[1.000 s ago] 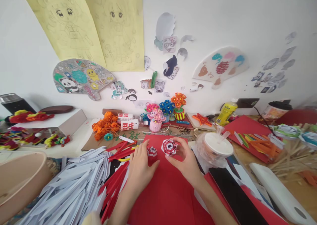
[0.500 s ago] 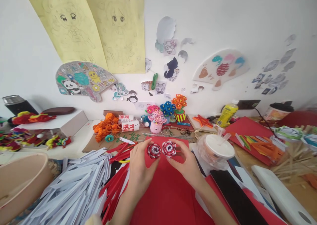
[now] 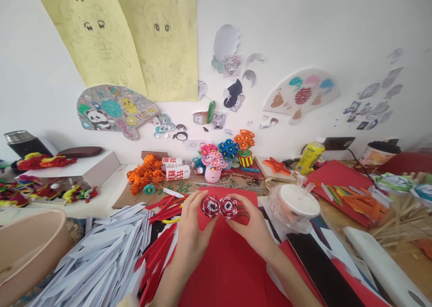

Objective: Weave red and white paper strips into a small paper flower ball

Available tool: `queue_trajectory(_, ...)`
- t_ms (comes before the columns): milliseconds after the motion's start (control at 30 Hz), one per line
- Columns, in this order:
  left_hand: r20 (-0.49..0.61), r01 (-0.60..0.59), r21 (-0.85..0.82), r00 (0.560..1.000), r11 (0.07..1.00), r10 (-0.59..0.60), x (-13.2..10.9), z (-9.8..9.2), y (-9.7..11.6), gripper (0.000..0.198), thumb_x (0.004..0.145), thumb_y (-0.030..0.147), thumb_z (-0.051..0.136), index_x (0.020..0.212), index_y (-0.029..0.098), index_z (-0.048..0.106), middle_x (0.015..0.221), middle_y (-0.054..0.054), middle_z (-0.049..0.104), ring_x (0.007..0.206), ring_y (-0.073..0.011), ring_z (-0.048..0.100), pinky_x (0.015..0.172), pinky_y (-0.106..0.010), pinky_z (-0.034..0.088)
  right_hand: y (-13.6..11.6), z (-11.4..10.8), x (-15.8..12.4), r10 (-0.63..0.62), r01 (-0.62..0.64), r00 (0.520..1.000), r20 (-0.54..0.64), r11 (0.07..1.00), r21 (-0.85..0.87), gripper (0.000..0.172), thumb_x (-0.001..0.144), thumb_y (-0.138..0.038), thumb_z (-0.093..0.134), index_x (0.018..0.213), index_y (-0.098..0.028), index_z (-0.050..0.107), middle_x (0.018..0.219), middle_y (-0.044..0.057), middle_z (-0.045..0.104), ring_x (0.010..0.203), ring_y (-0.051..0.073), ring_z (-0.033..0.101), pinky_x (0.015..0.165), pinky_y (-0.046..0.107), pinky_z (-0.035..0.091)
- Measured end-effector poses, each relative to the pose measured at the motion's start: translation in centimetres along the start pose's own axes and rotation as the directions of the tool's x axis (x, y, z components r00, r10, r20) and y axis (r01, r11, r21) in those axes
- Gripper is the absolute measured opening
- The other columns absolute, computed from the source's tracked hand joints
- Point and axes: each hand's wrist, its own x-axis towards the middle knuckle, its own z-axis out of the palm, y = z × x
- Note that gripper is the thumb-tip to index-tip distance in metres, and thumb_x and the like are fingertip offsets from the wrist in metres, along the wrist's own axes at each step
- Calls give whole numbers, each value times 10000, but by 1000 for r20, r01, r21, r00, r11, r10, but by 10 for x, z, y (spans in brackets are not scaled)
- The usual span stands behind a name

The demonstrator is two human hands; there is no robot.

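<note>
Two round rosettes of folded red and white strips are held side by side above red paper (image 3: pixel 226 271), edges touching or nearly so. My left hand (image 3: pixel 195 223) pinches the left rosette (image 3: pixel 210 206) between thumb and fingers. Thumb and fingers of my right hand (image 3: pixel 251 221) are closed round the right rosette (image 3: pixel 228 207). Both rosettes show a dark centre facing me. Red strips (image 3: pixel 158 253) lie just left of my left hand, beside a big heap of white folded strips (image 3: pixel 104 253).
A beige bowl (image 3: pixel 57 226) stands at far left. Right of my hands are a lidded cup (image 3: pixel 299 203) in plastic and a black slab (image 3: pixel 320 271). Behind stand flower pots (image 3: pixel 213 175), orange flowers (image 3: pixel 145 172) and a yellow bottle (image 3: pixel 308 156).
The right rosette has moved slightly left, up against or very near the left one, and has turned a little. My right hand has shifted left with it.
</note>
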Motion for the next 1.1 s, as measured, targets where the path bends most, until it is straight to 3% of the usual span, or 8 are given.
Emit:
queue_trajectory(667, 5, 4, 7, 1000, 1000, -4, 2, -4, 5, 495, 861, 163, 637, 1305, 243, 434, 1245, -111, 533, 1200, -257, 546, 960, -399, 511, -9, -5, 2, -38, 37, 999, -31, 999, -2, 452, 753, -186, 673, 1189, -241, 570, 1204, 80, 663, 1037, 265, 643, 885, 423, 532)
queue_trajectory(800, 33, -6, 12, 999, 1000, 5, 2, -4, 5, 443, 860, 135, 631, 1258, 250, 474, 1221, -93, 537, 1178, -242, 555, 984, -391, 496, -5, -5, 2, -2, 2, 1000, 17, 999, -48, 454, 751, -171, 662, 1186, -249, 556, 1198, 72, 664, 1034, 260, 647, 877, 421, 530)
queue_trajectory(933, 55, 3, -6, 998, 1000, -3, 1, -3, 4, 438, 854, 124, 641, 1243, 252, 485, 1213, -86, 534, 1161, -229, 560, 980, -370, 497, 3, -4, 0, 51, -43, 995, 86, 995, -91, 402, 707, -142, 684, 1091, -238, 612, 1067, 60, 712, 921, 265, 686, 849, 443, 540)
queue_trajectory(1100, 103, 16, -47, 995, 999, -11, 1, -3, 3, 476, 834, 122, 663, 1249, 265, 479, 1226, -83, 528, 1167, -236, 554, 983, -382, 493, 4, -10, 2, 34, -28, 998, 50, 995, -99, 542, 667, -131, 718, 1183, -259, 617, 1254, 71, 633, 1187, 309, 568, 1047, 509, 408)
